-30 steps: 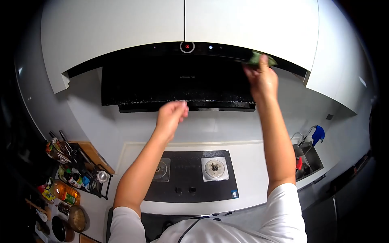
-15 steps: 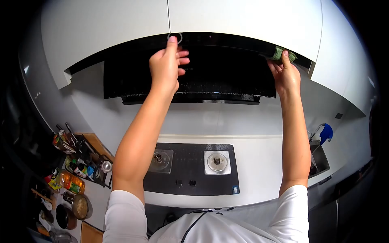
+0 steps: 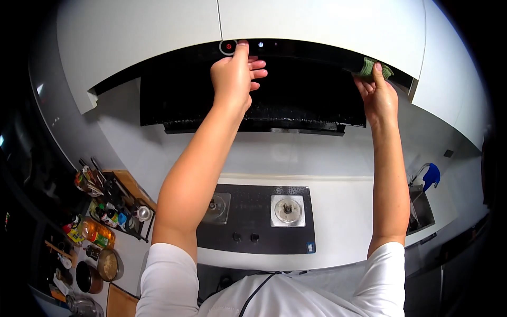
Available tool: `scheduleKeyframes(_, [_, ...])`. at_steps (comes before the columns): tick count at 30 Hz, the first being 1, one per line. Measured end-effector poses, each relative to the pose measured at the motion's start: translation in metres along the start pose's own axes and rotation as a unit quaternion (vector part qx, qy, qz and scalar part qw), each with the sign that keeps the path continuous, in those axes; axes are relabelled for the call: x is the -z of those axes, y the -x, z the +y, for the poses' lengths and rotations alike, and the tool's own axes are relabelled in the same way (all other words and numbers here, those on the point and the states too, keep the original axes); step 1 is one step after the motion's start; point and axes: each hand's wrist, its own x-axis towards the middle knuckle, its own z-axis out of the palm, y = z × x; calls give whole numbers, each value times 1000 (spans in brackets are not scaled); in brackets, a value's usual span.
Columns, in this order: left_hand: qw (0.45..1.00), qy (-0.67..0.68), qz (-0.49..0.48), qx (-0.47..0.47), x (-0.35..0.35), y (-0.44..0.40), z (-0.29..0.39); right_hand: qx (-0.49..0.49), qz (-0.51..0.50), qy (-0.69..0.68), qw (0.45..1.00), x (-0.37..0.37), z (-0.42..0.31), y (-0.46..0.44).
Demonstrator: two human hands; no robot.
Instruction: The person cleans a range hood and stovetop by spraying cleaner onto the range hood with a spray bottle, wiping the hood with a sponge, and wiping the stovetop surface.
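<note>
Far left, side surface (image 3: 130, 260): dark pot (image 3: 88, 277), amber bottle (image 3: 98, 233) and round pan with pale contents (image 3: 109, 264) grouped together; black rack (image 3: 143, 228) just beside them, holding small bottles

Centre, low: black cooktop (image 3: 264, 232) set in the main surface (image 3: 340, 222); two burners, the left one partly behind the left forearm

Left hand (image 3: 236, 71): raised to the control strip (image 3: 317, 49) of the range hood (image 3: 193, 100); thumb upright just right of the ringed red symbol (image 3: 228, 46), contact cannot be told

Left grip: open, nothing held, fingers loosely bent

Hood panel: black, droplets along its lower edge

Right hand (image 3: 378, 90): raised at the strip's right end, thumb in front, fingers below

Right grip: closed on the green cloth (image 3: 369, 67)

Cloth position: at the strip's right end, its ends out on both sides of the thumb

Far right: sink (image 3: 422, 214) with a blue item (image 3: 431, 175) at its tap
</note>
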Motion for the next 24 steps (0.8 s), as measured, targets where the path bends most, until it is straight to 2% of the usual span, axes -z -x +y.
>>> scheduleKeyframes(4, [995,-66,-75,-19,22,16,-23,5,-12,-24,1000,3,3,0])
scheduleKeyframes(6, [980,-143,-141,11,48,40,-52,15,15,-42,999,2,5,-2])
scheduleKeyframes(8, [962,-186,-184,80,78,63,-104,31,80,-59,995,-11,13,-1])
scheduleKeyframes(9, [953,-201,-190,127,87,75,-127,-5,81,-58,995,-32,19,8])
scheduleKeyframes(12, [923,-223,-179,258,98,103,-179,-121,-11,132,984,-127,47,74])
scheduleKeyframes(14, [898,-235,-191,318,105,115,-204,-69,-99,-99,988,-182,108,74])
scheduleKeyframes(15, [884,-255,-211,330,110,118,-214,-80,-128,-148,977,-192,106,79])
scheduleKeyframes(16, [886,-242,-229,323,116,121,-221,-85,-169,-171,967,-184,102,78])
scheduleKeyframes(18, [888,-216,-255,317,139,135,-232,-63,-210,-73,973,-138,96,57])
scheduleKeyframes(20, [889,-214,-243,324,161,143,-232,-24,-158,-73,985,-79,72,36])
scheduleKeyframes(21, [892,-211,-231,325,173,147,-233,9,-161,-127,979,-47,65,17])
scheduleKeyframes(22, [894,-209,-220,328,186,151,-236,56,-123,-146,980,-23,59,10])
scheduleKeyframes(24, [902,-208,-192,325,211,156,-246,128,-65,-138,980,3,64,-11])
